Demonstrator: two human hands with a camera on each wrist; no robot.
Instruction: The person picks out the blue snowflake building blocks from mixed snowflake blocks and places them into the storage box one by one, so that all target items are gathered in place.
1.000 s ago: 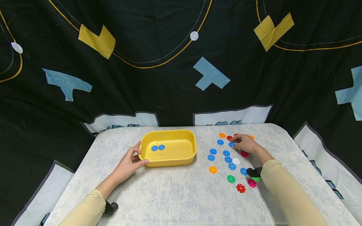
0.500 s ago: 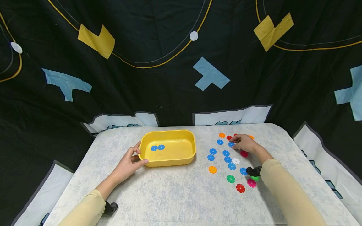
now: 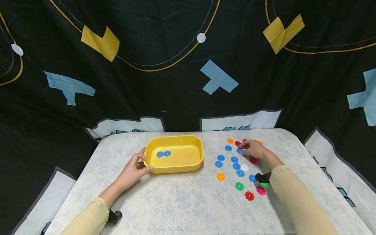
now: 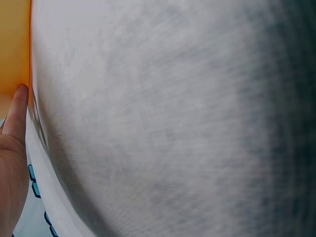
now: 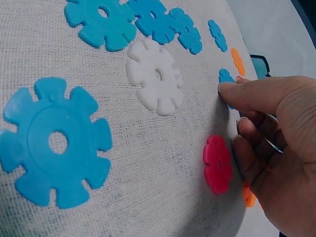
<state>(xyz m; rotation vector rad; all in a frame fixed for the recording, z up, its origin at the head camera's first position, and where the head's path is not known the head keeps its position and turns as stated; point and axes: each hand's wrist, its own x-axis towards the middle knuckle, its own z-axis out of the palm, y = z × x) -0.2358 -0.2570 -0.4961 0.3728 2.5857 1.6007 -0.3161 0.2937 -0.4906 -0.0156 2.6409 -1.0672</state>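
Note:
My left hand (image 3: pixel 131 172) holds the left end of a yellow plastic basin (image 3: pixel 173 169), fingers at the rim and thumb against the near side. Two blue notched discs, one blue disc (image 3: pixel 160 154) beside the other, lie in the basin. Over on the right, my right hand (image 3: pixel 255 149) pinches another blue notched disc (image 3: pixel 239 151) low over the table. The right wrist view shows the thumb overlapping this blue disc (image 5: pixel 225 75), with the other fingers curled behind. A pink disc (image 5: pixel 217 164) lies just below those fingers.
Several notched discs lie scattered on the cloth-covered table (image 3: pixel 176 202), among them a white disc (image 3: pixel 244 167), a green disc (image 3: pixel 239 186), a red disc (image 3: pixel 249 196) and an orange disc (image 3: pixel 220 176). A black curtain (image 3: pixel 176 94) hangs behind the table.

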